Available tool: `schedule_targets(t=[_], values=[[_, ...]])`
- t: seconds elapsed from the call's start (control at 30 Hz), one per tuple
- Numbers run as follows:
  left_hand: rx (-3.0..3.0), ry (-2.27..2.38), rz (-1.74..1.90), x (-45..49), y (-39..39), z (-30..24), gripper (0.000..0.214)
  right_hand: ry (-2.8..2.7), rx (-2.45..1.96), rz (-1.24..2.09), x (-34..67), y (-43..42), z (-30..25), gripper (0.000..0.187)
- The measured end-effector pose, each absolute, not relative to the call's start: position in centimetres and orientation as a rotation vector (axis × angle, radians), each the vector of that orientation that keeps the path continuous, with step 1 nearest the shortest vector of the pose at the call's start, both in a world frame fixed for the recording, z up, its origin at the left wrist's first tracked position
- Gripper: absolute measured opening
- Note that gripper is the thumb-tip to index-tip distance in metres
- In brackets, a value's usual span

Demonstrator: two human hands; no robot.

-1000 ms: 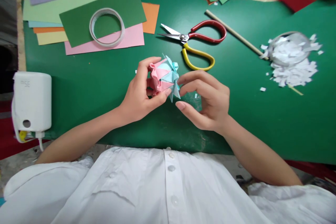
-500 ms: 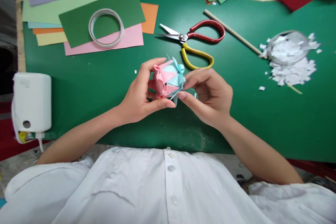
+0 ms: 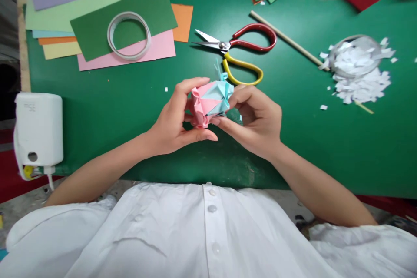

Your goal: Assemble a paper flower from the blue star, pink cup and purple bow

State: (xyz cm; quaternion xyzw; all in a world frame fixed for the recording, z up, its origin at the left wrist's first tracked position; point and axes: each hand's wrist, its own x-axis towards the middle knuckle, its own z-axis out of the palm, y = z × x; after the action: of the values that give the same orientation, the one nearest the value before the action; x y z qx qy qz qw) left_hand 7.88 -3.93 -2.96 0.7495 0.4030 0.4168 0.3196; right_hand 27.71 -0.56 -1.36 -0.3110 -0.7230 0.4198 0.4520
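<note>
Between my two hands is a folded paper ball [image 3: 210, 100], pink on its left side and light blue on its right. My left hand [image 3: 177, 117] grips the pink side, fingers behind and thumb along the lower edge. My right hand [image 3: 256, 117] pinches the blue side with thumb and forefinger; its other fingers are curled. A thin pale-blue strip sticks up from the ball's top. Just beyond lie scissors [image 3: 224, 45] with one red and one yellow handle, blades apart.
A tape roll [image 3: 146, 43] rests on coloured paper sheets [image 3: 159, 13] at the back left. A white power bank [image 3: 41, 130] stands at the left edge. Toward the right are a wooden stick [image 3: 289, 41] and white paper scraps [image 3: 363, 87] around another tape roll [image 3: 332, 58].
The ball has turned in my hands; its loose blue strip now points upward. My right hand has shifted slightly left, closer against the ball. The view has moved a little.
</note>
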Motion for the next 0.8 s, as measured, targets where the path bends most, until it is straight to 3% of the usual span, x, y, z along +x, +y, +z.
schedule_targets(t=[0.23, 0.63, 0.8], values=[[2.032, 1.207, 1.149, 7.4, -3.5, -3.0, 0.085, -1.792, -0.762, 0.905, 27.6, -0.7, -1.1, 0.012], [2.101, 1.242, 1.117, 7.3, -3.3, -2.2, 0.077, -1.771, -0.772, 0.878, 28.1, -0.7, -0.9, 0.009], [2.141, 1.138, 1.134, 7.6, -3.4, -1.6, 0.066, -1.667, -0.901, 1.105, 28.5, -0.5, -1.1, 0.034]])
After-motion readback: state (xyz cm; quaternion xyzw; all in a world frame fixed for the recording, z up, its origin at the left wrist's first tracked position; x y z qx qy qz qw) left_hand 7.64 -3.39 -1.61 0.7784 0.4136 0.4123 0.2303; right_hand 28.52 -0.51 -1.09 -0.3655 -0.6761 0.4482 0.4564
